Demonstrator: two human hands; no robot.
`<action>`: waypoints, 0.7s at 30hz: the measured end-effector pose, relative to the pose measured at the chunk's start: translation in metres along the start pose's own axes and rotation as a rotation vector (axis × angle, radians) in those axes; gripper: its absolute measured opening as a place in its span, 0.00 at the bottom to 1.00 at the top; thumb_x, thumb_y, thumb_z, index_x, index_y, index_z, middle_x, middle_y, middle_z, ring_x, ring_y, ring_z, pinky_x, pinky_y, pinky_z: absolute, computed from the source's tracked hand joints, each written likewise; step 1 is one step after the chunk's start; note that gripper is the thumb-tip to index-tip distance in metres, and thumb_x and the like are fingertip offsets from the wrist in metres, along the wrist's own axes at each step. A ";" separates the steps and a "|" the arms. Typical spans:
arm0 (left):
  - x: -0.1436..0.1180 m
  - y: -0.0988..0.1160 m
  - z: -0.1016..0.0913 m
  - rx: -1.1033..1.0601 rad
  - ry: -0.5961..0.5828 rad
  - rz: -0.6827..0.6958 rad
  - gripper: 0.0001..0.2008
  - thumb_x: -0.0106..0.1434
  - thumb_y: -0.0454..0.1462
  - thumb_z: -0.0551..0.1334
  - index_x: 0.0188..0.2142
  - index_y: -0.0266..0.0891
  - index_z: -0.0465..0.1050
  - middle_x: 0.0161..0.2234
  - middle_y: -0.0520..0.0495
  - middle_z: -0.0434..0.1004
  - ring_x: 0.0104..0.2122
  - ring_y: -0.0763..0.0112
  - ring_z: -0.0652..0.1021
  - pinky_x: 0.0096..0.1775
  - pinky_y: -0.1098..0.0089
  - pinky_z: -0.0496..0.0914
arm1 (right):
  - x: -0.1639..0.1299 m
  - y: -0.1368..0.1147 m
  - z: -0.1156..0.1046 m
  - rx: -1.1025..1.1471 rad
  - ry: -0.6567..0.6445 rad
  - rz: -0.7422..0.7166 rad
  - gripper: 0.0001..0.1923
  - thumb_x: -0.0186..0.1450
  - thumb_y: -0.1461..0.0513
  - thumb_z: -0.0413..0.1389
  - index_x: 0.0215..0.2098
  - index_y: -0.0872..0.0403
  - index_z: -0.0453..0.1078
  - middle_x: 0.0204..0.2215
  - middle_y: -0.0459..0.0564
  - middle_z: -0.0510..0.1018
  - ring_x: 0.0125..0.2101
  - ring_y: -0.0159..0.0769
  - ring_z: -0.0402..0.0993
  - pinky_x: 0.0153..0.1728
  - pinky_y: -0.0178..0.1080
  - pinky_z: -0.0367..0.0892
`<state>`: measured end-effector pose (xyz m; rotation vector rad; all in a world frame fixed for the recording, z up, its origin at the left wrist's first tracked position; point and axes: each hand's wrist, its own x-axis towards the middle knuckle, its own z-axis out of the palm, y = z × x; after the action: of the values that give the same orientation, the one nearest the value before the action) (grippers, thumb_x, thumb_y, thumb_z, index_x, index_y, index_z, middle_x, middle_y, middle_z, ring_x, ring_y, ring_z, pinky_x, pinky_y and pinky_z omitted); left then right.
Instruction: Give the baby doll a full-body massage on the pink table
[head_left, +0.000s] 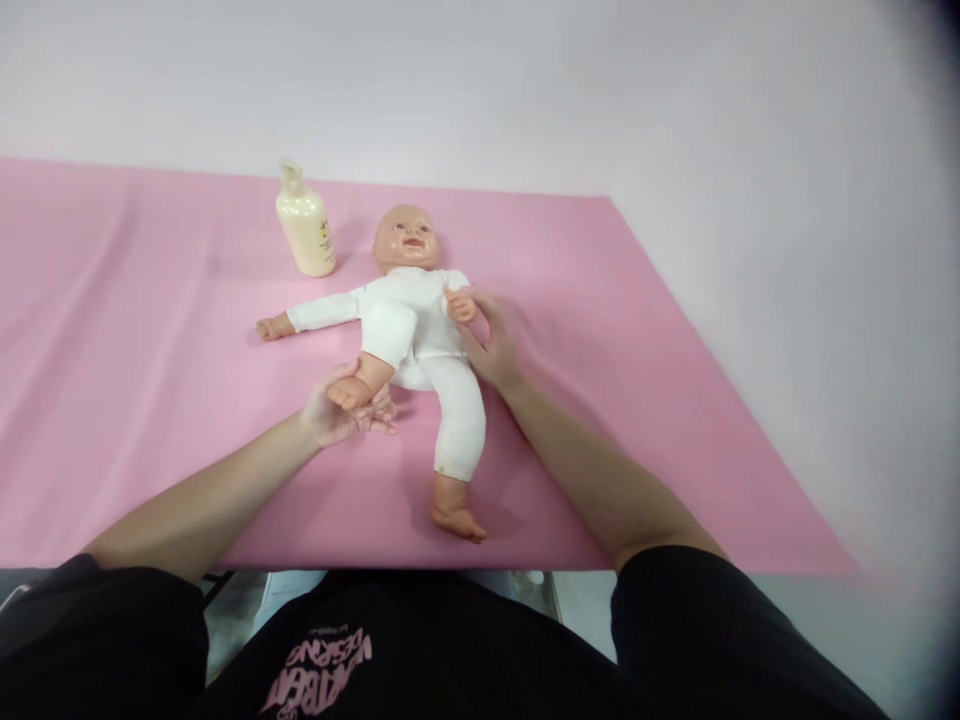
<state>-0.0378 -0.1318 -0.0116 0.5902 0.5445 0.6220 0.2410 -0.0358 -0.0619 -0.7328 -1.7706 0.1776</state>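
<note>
A baby doll (pixel 439 315) with a bare head and a white cloth body lies on its back, head at the far side. My left hand (pixel 334 410) is palm up under the doll's bent, raised leg near the ankle; the leg rests between thumb and fingers, and the fingertips show past it. At the doll's other side, my right hand (pixel 493 345) is around its bent arm, thumb toward the torso, with the other fingers mostly hidden behind the arm. The doll's other arm stretches out to the left, and its other leg lies straight toward me.
A pale yellow pump bottle (pixel 306 230) stands upright left of the doll's head. A pink cloth (pixel 630 390) covers the table, with wrinkles at the left. Its near edge runs along my body, and its right edge slants away beside a white surface.
</note>
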 end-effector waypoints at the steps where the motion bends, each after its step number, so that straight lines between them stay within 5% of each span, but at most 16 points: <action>1: 0.001 0.000 0.001 -0.001 0.011 0.000 0.30 0.70 0.57 0.55 0.22 0.38 0.69 0.16 0.49 0.63 0.25 0.63 0.74 0.34 0.59 0.82 | 0.001 -0.002 -0.002 -0.026 -0.043 -0.038 0.21 0.75 0.56 0.54 0.65 0.42 0.66 0.60 0.51 0.78 0.63 0.47 0.75 0.65 0.58 0.72; 5: 0.003 -0.001 0.000 0.024 -0.019 0.007 0.26 0.65 0.54 0.64 0.24 0.34 0.72 0.19 0.48 0.66 0.24 0.65 0.75 0.31 0.63 0.81 | 0.006 -0.007 -0.006 -0.112 -0.170 -0.117 0.20 0.75 0.58 0.52 0.64 0.43 0.68 0.60 0.52 0.79 0.64 0.48 0.74 0.66 0.60 0.71; 11: 0.004 -0.002 -0.002 0.050 -0.070 0.011 0.26 0.56 0.56 0.72 0.24 0.33 0.74 0.20 0.49 0.68 0.26 0.66 0.77 0.32 0.64 0.82 | 0.007 -0.009 -0.005 -0.153 -0.199 -0.052 0.20 0.76 0.56 0.50 0.64 0.44 0.68 0.60 0.54 0.78 0.65 0.49 0.73 0.66 0.61 0.70; 21: 0.001 -0.005 -0.007 0.160 -0.201 -0.026 0.29 0.57 0.61 0.68 0.27 0.34 0.73 0.22 0.47 0.71 0.29 0.60 0.78 0.37 0.58 0.80 | 0.004 -0.003 -0.001 0.075 0.033 0.193 0.23 0.72 0.46 0.56 0.62 0.40 0.67 0.60 0.50 0.76 0.64 0.47 0.72 0.69 0.59 0.66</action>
<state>-0.0396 -0.1321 -0.0201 0.7865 0.4143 0.4905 0.2401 -0.0365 -0.0569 -0.8472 -1.6521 0.3575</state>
